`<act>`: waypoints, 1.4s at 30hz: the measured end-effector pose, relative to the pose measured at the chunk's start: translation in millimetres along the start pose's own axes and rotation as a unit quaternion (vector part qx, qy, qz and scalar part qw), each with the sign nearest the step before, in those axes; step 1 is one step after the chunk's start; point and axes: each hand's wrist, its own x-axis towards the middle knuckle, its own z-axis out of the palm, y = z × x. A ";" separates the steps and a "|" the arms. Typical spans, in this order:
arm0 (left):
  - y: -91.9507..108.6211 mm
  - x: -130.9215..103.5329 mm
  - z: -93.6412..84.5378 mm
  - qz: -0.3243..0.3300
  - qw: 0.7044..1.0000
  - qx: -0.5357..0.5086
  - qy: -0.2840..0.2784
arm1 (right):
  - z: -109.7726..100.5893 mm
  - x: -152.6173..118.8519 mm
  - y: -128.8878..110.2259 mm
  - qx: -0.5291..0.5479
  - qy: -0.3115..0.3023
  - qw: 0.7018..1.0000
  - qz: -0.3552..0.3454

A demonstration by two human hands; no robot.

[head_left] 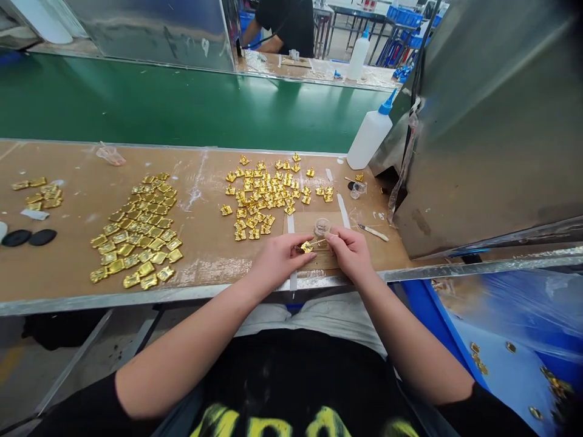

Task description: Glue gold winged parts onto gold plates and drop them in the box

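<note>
Pinching gold piece [306, 247] in left hand [280, 258], thin stick [320, 241] in right hand [350, 250]

Both hands are at the front edge of the brown bench [200, 243], close together. Left hand: narrow grip, thumb and fingers closed on the gold piece, which sits at the fingertips in the gap between the two hands. Right hand: narrow pinch on the thin stick, which points left toward the gold piece; tip seems to reach it, but it's too small here to confirm contact. A clear cup [322, 226] stands just beyond the fingers (contents not readable).

Loose cluster of gold parts [268, 194] lies beyond and left of the left hand. Flat gold plates [141, 230] lie in rough rows farther left, and a small gold group [48, 195] sits near the far left, above two black ovals [42, 237]. Right of the right hand: a slim pale-handled tool [374, 232], lying flat. White bottle [370, 138] with blue nozzle leans at the back right, beside the metal panel [492, 121]. Green belt [182, 103] runs behind the bench; across it, a co-worker [298, 24] in dark clothing, partly cut off. Blue bin [416, 309] at lower right, with more gold bits inside.
</note>
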 end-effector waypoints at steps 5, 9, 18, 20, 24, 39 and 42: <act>1.9 -0.3 -0.3 0.003 1.000 0.014 0.000 | 0.8 0.4 -0.7 -0.011 -0.012 1.000 -0.019; 3.4 -1.0 -1.7 0.005 1.000 0.019 0.000 | 1.0 0.3 -2.1 -0.022 -0.012 1.000 -0.017; 3.7 -0.4 -1.8 0.011 1.000 0.026 0.006 | 2.0 -1.7 -2.0 -0.029 -0.016 0.998 -0.055; 3.7 -0.4 -1.9 0.013 1.000 0.027 0.007 | 0.7 -2.8 -2.6 -0.024 -0.014 0.998 -0.062; 3.7 -1.1 -3.0 0.016 0.999 0.027 0.008 | -9.7 2.9 -1.4 -0.046 0.082 0.992 -0.082; 6.2 -0.9 -5.0 0.009 1.000 -0.004 0.008 | -16.4 32.9 -3.0 -0.196 -0.009 0.980 -0.036; 7.2 -0.9 -5.5 0.009 1.000 -0.006 0.007 | -18.3 28.7 3.1 -0.120 0.056 0.991 -0.017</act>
